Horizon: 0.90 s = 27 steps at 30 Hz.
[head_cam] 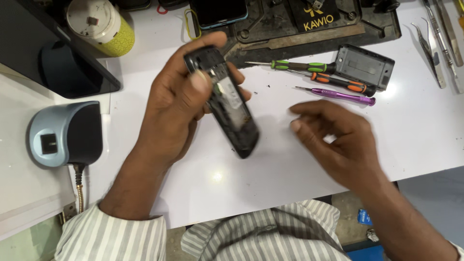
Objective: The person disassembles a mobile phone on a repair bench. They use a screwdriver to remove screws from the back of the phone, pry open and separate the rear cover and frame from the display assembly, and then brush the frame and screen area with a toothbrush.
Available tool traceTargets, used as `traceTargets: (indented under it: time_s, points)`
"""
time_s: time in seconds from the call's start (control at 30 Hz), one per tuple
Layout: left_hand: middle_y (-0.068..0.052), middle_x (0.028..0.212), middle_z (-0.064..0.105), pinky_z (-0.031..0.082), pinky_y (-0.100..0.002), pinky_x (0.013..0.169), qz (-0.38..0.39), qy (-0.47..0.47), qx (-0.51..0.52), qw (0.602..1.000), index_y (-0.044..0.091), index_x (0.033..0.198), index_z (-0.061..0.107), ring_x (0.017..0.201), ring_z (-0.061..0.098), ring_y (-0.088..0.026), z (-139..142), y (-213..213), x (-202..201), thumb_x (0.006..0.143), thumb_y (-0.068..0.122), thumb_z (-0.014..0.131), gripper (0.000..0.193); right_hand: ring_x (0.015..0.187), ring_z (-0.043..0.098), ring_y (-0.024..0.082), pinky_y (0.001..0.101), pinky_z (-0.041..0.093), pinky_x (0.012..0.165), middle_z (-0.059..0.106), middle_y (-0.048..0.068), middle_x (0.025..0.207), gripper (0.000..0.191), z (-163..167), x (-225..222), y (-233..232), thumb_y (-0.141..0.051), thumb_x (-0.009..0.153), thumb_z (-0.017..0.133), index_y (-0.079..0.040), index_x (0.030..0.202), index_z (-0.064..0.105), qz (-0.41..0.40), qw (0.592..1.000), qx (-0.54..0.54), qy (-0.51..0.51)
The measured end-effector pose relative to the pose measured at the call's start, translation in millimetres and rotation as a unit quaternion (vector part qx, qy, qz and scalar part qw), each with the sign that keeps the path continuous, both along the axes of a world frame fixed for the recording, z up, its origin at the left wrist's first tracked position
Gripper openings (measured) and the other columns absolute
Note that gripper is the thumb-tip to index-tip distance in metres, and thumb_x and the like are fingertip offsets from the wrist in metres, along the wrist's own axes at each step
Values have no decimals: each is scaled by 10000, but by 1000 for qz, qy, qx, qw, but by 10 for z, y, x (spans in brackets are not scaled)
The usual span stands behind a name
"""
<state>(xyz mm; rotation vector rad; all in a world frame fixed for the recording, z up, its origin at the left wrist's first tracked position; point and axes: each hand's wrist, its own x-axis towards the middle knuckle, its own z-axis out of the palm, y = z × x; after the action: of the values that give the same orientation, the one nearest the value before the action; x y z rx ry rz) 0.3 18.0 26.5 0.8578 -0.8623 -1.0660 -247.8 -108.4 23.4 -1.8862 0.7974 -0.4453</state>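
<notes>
1. The step in hand looks like the inspection of an opened handset: the left hand (pixel 176 108) is closed around a small black bar-shaped mobile phone with its back cover off (pixel 227 104), tilting it so the exposed inner side with a pale label faces up.
2. The phone is held above the white tabletop (pixel 232 183), upper end between thumb and fingers, lower end jutting free toward the person's striped shirt.
3. The right hand (pixel 338 140) hovers empty just right of the phone, fingers loosely curled, not touching it.
4. The next move, as I judge it, calls for a tool or a fingertip on the open back; the purple-handled screwdriver (pixel 338 95), the orange-and-black screwdriver (pixel 343 83) and the green-and-black screwdriver (pixel 299 65) lie near, beyond the right hand.
5. A dark grey rectangular plastic cover (pixel 365 65) lies beside those screwdrivers, well apart from the phone.
</notes>
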Motion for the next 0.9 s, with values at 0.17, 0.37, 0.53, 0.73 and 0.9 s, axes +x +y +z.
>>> traceTargets:
  time_s: [0.17, 0.37, 0.53, 0.73, 0.9]
  points:
    - [-114, 1041, 674, 648, -317, 727, 68, -43, 68, 994, -2, 1484, 501, 857, 722, -174, 23, -19, -12, 1060, 591, 440, 731, 872, 600, 146, 262, 499, 620, 626, 89, 996, 132, 102, -84, -295, -64, 923, 737, -72, 1055, 737, -38, 950, -305, 52]
    - [-100, 969, 664, 570, -261, 615, 55, -33, 105, 992, -25, 1427, 566, 747, 667, -125, 95, 8, -14, 1082, 651, 431, 770, 1001, 528, 297, 414, 455, 864, 605, 111, 1015, 215, 109, -206, -461, -34, 932, 835, -39, 1140, 778, -29, 879, -447, 161]
    - [-100, 929, 670, 565, -256, 590, 40, -12, 108, 993, -28, 1405, 586, 703, 653, -117, 83, -12, -18, 1073, 646, 458, 762, 1008, 537, 283, 395, 461, 858, 600, 112, 1020, 153, 30, -235, -467, -55, 936, 826, -44, 1077, 768, -15, 888, -441, 129]
    - [-103, 917, 678, 559, -251, 572, 24, -15, 108, 994, -13, 1395, 600, 695, 656, -120, 59, -6, -8, 1026, 627, 456, 753, 999, 548, 283, 412, 481, 885, 619, 116, 1019, 112, 61, -220, -528, -68, 992, 816, -41, 1098, 791, -28, 876, -451, 166]
    - [-107, 920, 674, 557, -253, 585, 17, -21, 114, 993, -6, 1397, 602, 700, 654, -124, 85, -10, -20, 1065, 644, 475, 741, 1022, 560, 326, 438, 503, 853, 631, 144, 1050, 205, 86, -146, -589, -77, 929, 812, -45, 1130, 798, -17, 881, -436, 181]
